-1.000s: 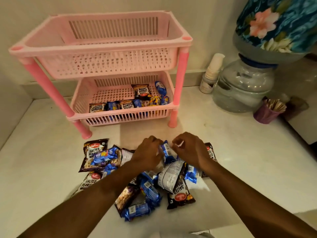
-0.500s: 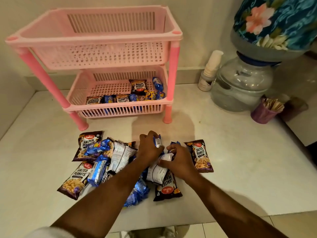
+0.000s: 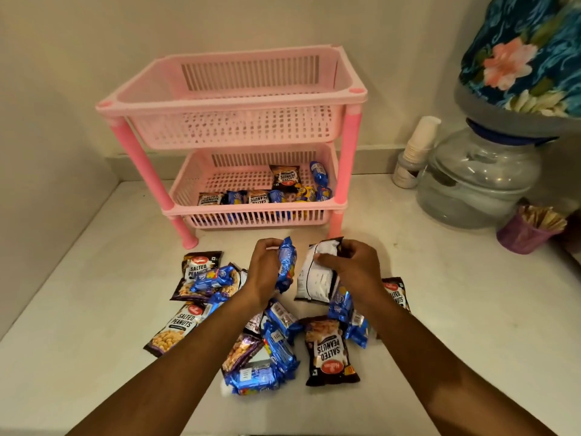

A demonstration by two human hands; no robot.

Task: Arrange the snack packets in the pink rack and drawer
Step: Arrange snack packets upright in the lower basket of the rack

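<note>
While both forearms reach in from the bottom edge, a loose heap of snack packets lies nearest on the white counter (image 3: 440, 309): a blue biscuit packet (image 3: 253, 377) at the front of the heap, a dark salted-peanuts packet (image 3: 330, 350) just right of it with its print upside down, and another salted-peanuts packet (image 3: 176, 328) lying face up to the left. More blue and dark packets overlap one another between and under the arms.

Just beyond the heap the left hand (image 3: 264, 269) curls its fingers round a blue biscuit packet (image 3: 286, 264), which it holds upright and clear of the pile. Beside it the right hand (image 3: 355, 265) pinches the upper end of a peanut packet (image 3: 316, 275) turned white back up, thumb on the white face; whether its lower edge touches the counter cannot be told. The two held packets are close but apart.

Farther back stands the pink rack (image 3: 342, 171), two slotted tiers on pink legs. Its lower tier (image 3: 257, 215) holds a row of peanut and blue packets along the front wall and a few more toward the right rear corner. No packets show in the upper tier (image 3: 232, 105).

To the right, near the wall, stand a stack of paper cups (image 3: 419, 143), a clear water dispenser jar (image 3: 478, 184) under a floral cloth cover (image 3: 528, 58), and a purple cup (image 3: 522, 234) holding sticks.
</note>
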